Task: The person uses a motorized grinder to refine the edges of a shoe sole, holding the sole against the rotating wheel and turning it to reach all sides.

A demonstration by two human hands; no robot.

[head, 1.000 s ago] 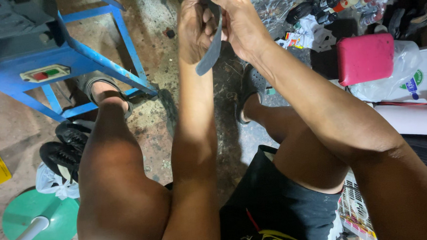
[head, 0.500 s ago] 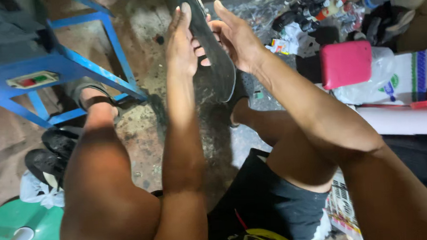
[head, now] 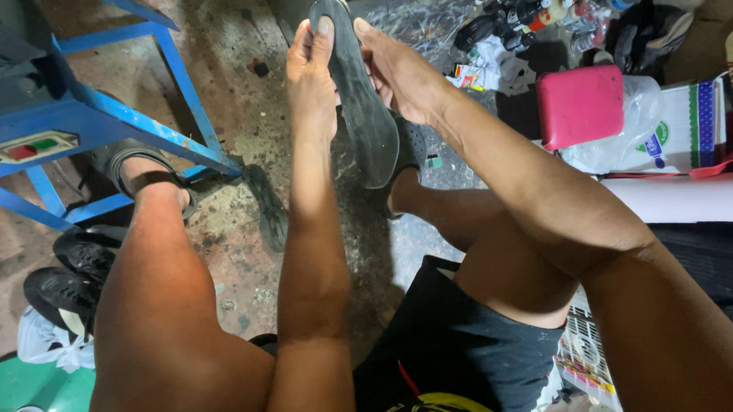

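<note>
Two hands: left hand (head: pixel 311 71) and right hand (head: pixel 400 77) both clasp thin dark rubber shoe sole (head: pixel 360 106) near its top end.
Feel: likely light, bendy; hold by edges.

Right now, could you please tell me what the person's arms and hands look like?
Both arms are bare to the edge of the picture: no sleeves, gloves, watch or rings show. The left hand and right hand have short nails on the fingers. Black shorts cover the lap.

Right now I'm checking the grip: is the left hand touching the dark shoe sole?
Touching. The head view shows the left hand pressed along the dark shoe sole, its fingers lying on the sole's upper end.
</note>
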